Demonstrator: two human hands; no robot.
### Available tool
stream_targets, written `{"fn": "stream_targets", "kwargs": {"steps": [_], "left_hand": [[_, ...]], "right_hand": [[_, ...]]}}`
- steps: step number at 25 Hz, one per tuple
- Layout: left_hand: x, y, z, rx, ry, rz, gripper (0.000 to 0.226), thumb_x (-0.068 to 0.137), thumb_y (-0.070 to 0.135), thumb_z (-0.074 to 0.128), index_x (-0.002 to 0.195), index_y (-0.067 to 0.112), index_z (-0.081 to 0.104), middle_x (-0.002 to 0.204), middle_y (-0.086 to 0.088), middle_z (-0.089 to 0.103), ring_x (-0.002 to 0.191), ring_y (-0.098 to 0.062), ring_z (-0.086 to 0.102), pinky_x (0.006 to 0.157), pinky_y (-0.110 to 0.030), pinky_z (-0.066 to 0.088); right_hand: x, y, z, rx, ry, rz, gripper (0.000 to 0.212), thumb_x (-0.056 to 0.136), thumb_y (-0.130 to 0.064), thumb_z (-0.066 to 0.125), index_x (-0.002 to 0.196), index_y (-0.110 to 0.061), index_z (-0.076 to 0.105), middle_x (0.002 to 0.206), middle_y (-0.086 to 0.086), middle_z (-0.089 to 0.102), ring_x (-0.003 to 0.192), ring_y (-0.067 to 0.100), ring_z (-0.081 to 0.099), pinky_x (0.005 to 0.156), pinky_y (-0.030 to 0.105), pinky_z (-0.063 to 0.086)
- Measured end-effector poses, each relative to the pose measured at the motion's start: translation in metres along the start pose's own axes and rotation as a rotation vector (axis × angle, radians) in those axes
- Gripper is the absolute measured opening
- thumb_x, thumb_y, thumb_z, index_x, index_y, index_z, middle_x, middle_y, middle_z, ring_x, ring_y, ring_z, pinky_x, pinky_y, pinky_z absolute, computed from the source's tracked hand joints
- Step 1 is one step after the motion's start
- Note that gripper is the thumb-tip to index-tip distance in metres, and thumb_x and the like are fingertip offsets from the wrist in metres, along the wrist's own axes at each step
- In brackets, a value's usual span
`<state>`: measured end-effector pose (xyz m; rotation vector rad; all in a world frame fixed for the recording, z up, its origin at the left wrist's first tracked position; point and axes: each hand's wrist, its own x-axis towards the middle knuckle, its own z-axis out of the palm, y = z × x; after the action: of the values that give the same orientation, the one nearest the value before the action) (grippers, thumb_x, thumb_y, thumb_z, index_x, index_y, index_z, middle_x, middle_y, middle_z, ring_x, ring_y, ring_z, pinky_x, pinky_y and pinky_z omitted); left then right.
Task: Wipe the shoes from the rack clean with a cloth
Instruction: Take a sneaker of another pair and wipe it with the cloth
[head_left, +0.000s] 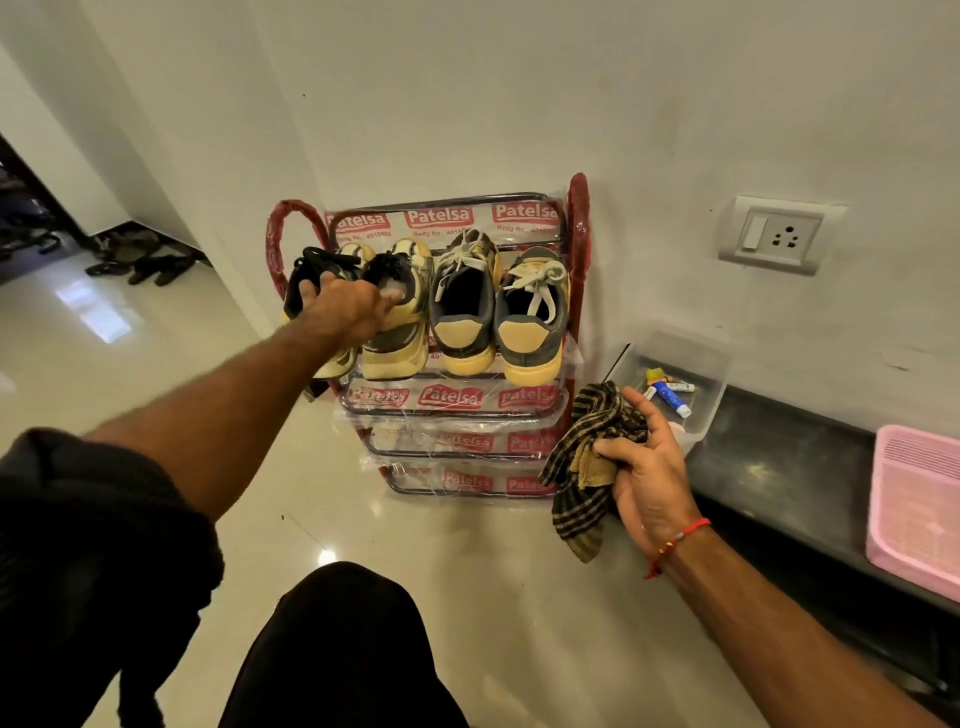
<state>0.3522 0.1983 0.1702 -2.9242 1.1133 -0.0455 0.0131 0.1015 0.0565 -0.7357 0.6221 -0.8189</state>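
Under our outstretched left hand (349, 306), whose fingers hook into the black-laced sneaker pair (363, 306) lying heel-toward-us on the rack's (576, 228) top shelf, our nearer right hand (641, 467) clutches the checked cloth (587, 467).

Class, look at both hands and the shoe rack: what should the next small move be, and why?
Probably lift the black-laced pair off the rack's top shelf. The left hand already grips both shoes by their openings, the right hand holds the checked cloth ready, and no wiping has begun.

rack (577, 218) top shelf | four shoes (464, 312) side by side
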Motion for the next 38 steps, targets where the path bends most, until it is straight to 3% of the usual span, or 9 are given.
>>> {"fn": "stream_targets", "kwargs": {"steps": [4,11,16,19,23,28,34,36,38], "left_hand": [[0.018,-0.004,-0.008,-0.037,-0.112,0.095,0.040,0.103,0.055,0.046,0.121,0.025,0.066,0.126,-0.013,0.062,0.135,-0.035,0.039,0.114,-0.057,0.019],[-0.009,-0.017,-0.045,-0.212,0.401,0.116,0.034,0.106,0.041,0.045,0.128,0.021,0.063,0.129,-0.013,0.063,0.128,-0.036,0.038,0.104,-0.055,0.027],[-0.063,-0.026,-0.106,-0.282,0.468,0.188,0.037,0.106,0.041,0.045,0.122,0.015,0.066,0.113,-0.011,0.068,0.111,-0.031,0.051,0.094,-0.048,0.041],[-0.121,-0.006,-0.131,-0.473,0.359,0.245,0.034,0.104,0.042,0.051,0.118,0.015,0.067,0.104,-0.002,0.067,0.095,-0.019,0.060,0.074,-0.027,0.047],[-0.199,0.047,-0.128,-0.644,0.204,0.361,0.023,0.101,0.038,0.058,0.104,0.019,0.071,0.094,0.004,0.067,0.086,-0.006,0.063,0.070,-0.018,0.049],[-0.233,0.119,-0.046,-0.874,-0.072,0.370,0.023,0.097,0.038,0.066,0.088,0.019,0.075,0.082,-0.001,0.074,0.078,-0.016,0.070,0.071,-0.038,0.060],[-0.236,0.203,0.053,-1.133,-0.393,0.172,0.036,0.099,0.046,0.061,0.091,0.012,0.071,0.088,-0.014,0.073,0.079,-0.030,0.071,0.056,-0.039,0.057],[-0.230,0.222,0.074,-1.186,-0.437,0.111,0.041,0.100,0.045,0.059,0.097,0.004,0.067,0.088,-0.015,0.069,0.078,-0.030,0.067,0.052,-0.036,0.056],[-0.222,0.237,0.086,-1.220,-0.451,0.033,0.042,0.102,0.044,0.056,0.102,0.002,0.063,0.093,-0.018,0.067,0.079,-0.025,0.064,0.052,-0.034,0.057]], "right_hand": [[0.001,0.003,-0.003,-0.042,-0.041,0.051,0.072,0.081,0.023,0.051,0.141,-0.017,0.050,0.128,0.016,0.064,0.112,0.028,0.065,0.081,0.036,0.059],[-0.004,-0.008,-0.006,-0.012,-0.062,0.046,0.062,0.088,0.018,0.051,0.141,-0.014,0.049,0.118,0.013,0.068,0.098,0.022,0.070,0.079,0.033,0.062],[-0.025,-0.018,-0.004,-0.014,-0.119,0.030,0.065,0.083,0.009,0.063,0.141,-0.016,0.050,0.122,0.017,0.068,0.097,0.022,0.072,0.075,0.031,0.061],[-0.040,-0.029,-0.004,-0.025,-0.153,0.027,0.068,0.080,0.011,0.066,0.140,-0.017,0.051,0.118,0.016,0.071,0.098,0.024,0.073,0.073,0.032,0.061],[-0.061,-0.050,-0.014,-0.090,-0.157,-0.025,0.062,0.080,0.016,0.065,0.132,-0.015,0.059,0.113,0.017,0.072,0.093,0.027,0.073,0.070,0.033,0.061],[-0.087,-0.083,-0.047,-0.280,-0.103,-0.180,0.045,0.086,0.014,0.062,0.119,-0.017,0.064,0.106,0.011,0.074,0.092,0.022,0.073,0.078,0.033,0.062],[-0.094,-0.121,-0.101,-0.833,0.133,-0.634,0.038,0.088,0.006,0.066,0.120,-0.015,0.062,0.109,-0.002,0.070,0.104,0.013,0.067,0.098,0.037,0.054],[-0.100,-0.131,-0.106,-0.934,0.239,-0.749,0.039,0.087,0.001,0.068,0.122,-0.013,0.061,0.109,-0.007,0.068,0.103,0.007,0.066,0.096,0.031,0.054],[-0.106,-0.124,-0.103,-1.115,0.177,-0.842,0.040,0.086,-0.005,0.071,0.124,-0.014,0.061,0.113,-0.011,0.065,0.104,0.004,0.063,0.094,0.022,0.050]]}}
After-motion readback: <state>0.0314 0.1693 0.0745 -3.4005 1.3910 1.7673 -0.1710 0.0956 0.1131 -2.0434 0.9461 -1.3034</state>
